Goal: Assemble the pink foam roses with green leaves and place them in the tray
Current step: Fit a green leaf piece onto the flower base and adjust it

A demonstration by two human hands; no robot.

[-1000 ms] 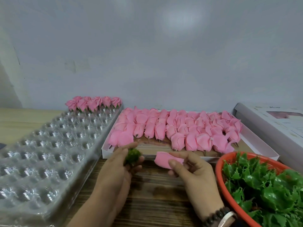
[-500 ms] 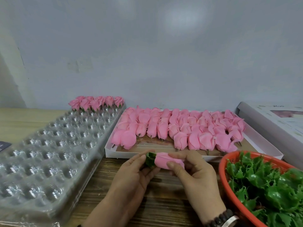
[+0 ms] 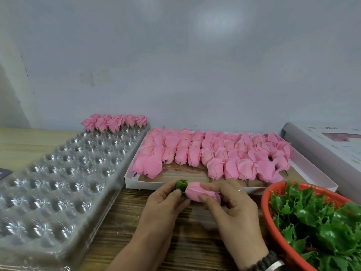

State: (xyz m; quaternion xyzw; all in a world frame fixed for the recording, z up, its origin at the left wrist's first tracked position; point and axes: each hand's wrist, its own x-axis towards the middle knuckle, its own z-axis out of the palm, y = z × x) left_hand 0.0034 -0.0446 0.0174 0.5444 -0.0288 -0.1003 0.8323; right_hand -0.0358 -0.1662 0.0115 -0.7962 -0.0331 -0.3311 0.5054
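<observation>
Leaf met rose: I was midway through joining one flower above the wooden worktop [image 3: 175, 241].

My right hand [image 3: 232, 210] gripped the pink foam rose bud [image 3: 201, 193] sideways, fingers and thumb curled round it, while my left hand [image 3: 166, 204] pinched the small green plastic leaf collar [image 3: 182, 187] against the bud's base, the two parts touching. I judged the step in hand to be seating the leaf on the stem end; whether it was fully home I could not tell. The next move would call for pushing the leaf snug, then carrying the finished flower left to an open cup in the clear plastic blister tray [image 3: 58, 182], next to the assembled roses [image 3: 115, 122] along its far edge. Loose buds waited in the white cardboard box [image 3: 312, 169], spare leaves in the orange mesh basket [image 3: 277, 192].
</observation>
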